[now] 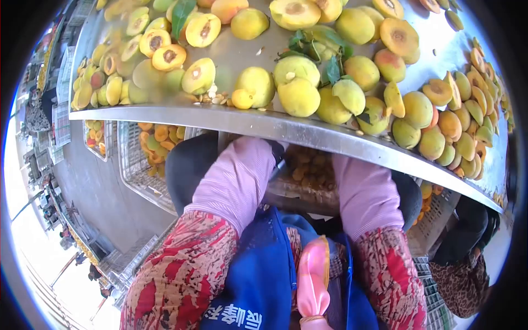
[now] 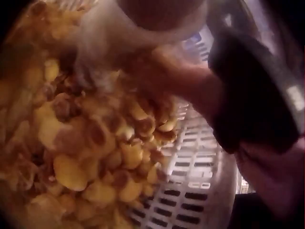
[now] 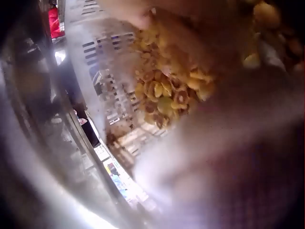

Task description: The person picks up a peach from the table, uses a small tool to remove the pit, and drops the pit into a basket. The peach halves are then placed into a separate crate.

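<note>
Both forearms, in pink striped sleeve covers point(image 1: 236, 176), reach beneath the metal table edge, which hides the hands in the head view. In the left wrist view my left hand point(image 2: 186, 78), partly in pale glove-like fabric, reaches down over halved apricots point(image 2: 71, 171) inside a white slatted crate point(image 2: 190, 176). A dark band circles that wrist. My right hand point(image 3: 183, 36), blurred, hangs over apricot halves point(image 3: 164, 90) beside the pale crate wall point(image 3: 102, 57) in the right wrist view. I cannot tell whether either hand holds fruit.
On the metal table point(image 1: 242, 52) lie whole and halved apricots point(image 1: 203, 30), green leaves point(image 1: 333, 69) and loose pits point(image 1: 214, 98). Its raised rim point(image 1: 264, 122) runs above the forearms. Another fruit-filled crate point(image 1: 132, 165) stands at left. A person in leopard print point(image 1: 462, 286) is at right.
</note>
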